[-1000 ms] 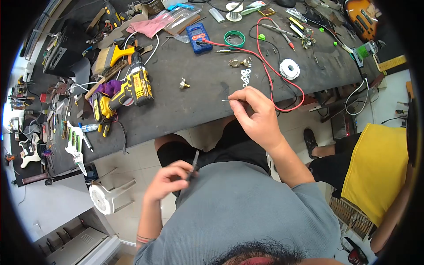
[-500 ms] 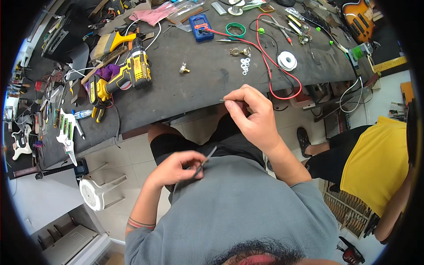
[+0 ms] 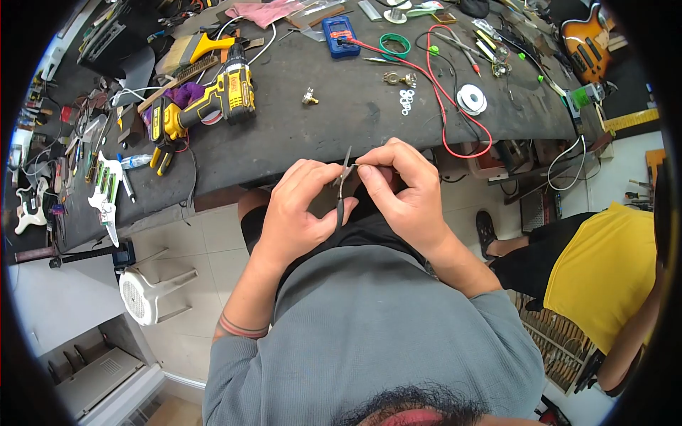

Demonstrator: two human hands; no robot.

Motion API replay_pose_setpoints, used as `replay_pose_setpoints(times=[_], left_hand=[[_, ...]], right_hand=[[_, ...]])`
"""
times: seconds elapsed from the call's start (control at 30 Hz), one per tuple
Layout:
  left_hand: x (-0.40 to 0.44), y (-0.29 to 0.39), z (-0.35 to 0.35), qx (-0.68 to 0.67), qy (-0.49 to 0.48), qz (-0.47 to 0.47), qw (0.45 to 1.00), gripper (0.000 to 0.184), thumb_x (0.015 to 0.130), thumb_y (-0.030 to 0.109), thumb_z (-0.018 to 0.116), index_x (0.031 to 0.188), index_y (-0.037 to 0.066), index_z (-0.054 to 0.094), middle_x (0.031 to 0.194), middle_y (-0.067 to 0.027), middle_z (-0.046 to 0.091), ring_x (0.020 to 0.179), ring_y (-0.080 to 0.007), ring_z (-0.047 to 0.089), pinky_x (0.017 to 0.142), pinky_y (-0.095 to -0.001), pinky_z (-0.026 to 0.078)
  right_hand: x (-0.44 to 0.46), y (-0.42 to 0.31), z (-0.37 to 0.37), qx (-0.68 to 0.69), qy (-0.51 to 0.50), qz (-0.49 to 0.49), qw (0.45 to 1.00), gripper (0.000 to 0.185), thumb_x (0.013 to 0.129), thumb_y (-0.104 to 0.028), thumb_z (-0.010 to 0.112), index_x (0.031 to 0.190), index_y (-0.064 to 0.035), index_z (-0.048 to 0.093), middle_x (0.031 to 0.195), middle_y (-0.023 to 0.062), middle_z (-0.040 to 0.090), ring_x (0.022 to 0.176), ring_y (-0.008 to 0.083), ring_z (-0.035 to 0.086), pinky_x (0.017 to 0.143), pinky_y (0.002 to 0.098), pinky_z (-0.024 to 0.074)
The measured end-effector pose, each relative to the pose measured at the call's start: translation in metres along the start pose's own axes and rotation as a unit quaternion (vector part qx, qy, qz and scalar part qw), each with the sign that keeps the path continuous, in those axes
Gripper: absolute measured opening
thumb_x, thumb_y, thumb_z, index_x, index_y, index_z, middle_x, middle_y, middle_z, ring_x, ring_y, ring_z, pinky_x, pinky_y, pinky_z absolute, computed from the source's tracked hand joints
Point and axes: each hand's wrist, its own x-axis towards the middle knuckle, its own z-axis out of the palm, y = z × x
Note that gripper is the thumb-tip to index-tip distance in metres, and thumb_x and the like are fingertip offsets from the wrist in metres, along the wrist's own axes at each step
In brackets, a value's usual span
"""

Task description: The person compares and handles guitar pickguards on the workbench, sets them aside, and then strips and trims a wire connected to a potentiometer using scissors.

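My left hand (image 3: 302,206) is raised above my lap, closed around a slim pair of scissors (image 3: 341,190) with dark handles and a pointed metal blade sticking upward. Opposite it, my right hand (image 3: 403,195) pinches a short thin wire (image 3: 356,165) between thumb and forefinger. The wire's tip lies beside the scissors' blade; whether the two touch I cannot tell. Both hands are just off the front edge of the dark workbench (image 3: 284,142). On the bench beyond them sit a small metal potentiometer (image 3: 310,96) and several white washers (image 3: 406,101).
A yellow cordless drill (image 3: 213,99) lies left on the bench. Further right are a blue multimeter (image 3: 341,37), red test leads (image 3: 444,128), green tape (image 3: 394,45) and a white spool (image 3: 471,99). A person in a yellow top (image 3: 604,270) stands at right; a white stool (image 3: 142,295) is at left.
My left hand has risen from beside my lap, bringing the scissors up to the wire in my right hand. The right hand has barely moved. The view has shifted slightly.
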Motion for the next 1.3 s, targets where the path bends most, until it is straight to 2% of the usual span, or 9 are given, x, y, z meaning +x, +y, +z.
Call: replay_pose_setpoints(times=[0.23,0.73,0.83,1.03,1.3], left_hand=[[-0.0007,0.0008,-0.0003,0.019,0.001,0.023,1.0,0.052,0.081,0.008,0.095,0.128,0.005,0.075,0.11,-0.0125,0.078,0.099,-0.0343,0.073,0.089,-0.045,0.059],[0.0004,0.0023,0.0006,0.03,0.015,0.023,0.999,0.052,0.081,0.005,0.094,0.13,0.006,0.077,0.111,-0.0114,0.079,0.099,-0.0332,0.074,0.089,-0.0446,0.06],[0.0018,0.004,0.0012,0.03,0.025,0.022,0.999,0.048,0.078,-0.003,0.09,0.123,0.005,0.077,0.11,-0.0087,0.082,0.096,-0.0305,0.077,0.088,-0.0425,0.059],[0.0009,0.0021,0.0006,0.031,0.024,0.019,0.999,0.051,0.078,-0.003,0.089,0.127,0.006,0.078,0.11,-0.0084,0.082,0.096,-0.0302,0.077,0.088,-0.0421,0.059],[-0.0004,0.0025,-0.001,0.02,0.023,0.01,0.999,0.053,0.078,-0.004,0.088,0.129,0.005,0.078,0.111,-0.0099,0.082,0.096,-0.0311,0.077,0.089,-0.0428,0.06]], right_hand=[[-0.0017,-0.0012,0.0047,0.008,0.002,-0.003,1.0,0.006,0.096,-0.002,0.08,0.099,-0.0079,0.078,0.081,-0.0012,0.068,0.066,0.0144,0.056,0.071,0.0343,0.0429],[0.0003,-0.0017,0.0059,-0.003,-0.002,-0.001,1.0,0.006,0.095,-0.002,0.08,0.098,-0.0067,0.078,0.077,0.0005,0.064,0.063,0.0154,0.055,0.071,0.0353,0.0434],[0.0009,0.0006,0.0061,-0.005,-0.004,-0.011,1.0,0.006,0.095,-0.002,0.08,0.098,-0.0067,0.078,0.077,0.0003,0.064,0.063,0.0155,0.055,0.071,0.0355,0.043],[0.001,-0.0009,0.007,-0.005,-0.006,-0.004,1.0,0.007,0.095,-0.002,0.08,0.1,-0.0067,0.079,0.076,0.0006,0.063,0.064,0.0162,0.056,0.072,0.0356,0.0438],[0.0009,-0.0035,0.0079,0.029,-0.022,0.006,0.999,0.009,0.1,0.002,0.079,0.107,-0.0013,0.078,0.086,0.0043,0.066,0.066,0.0113,0.058,0.061,0.0305,0.0473]])
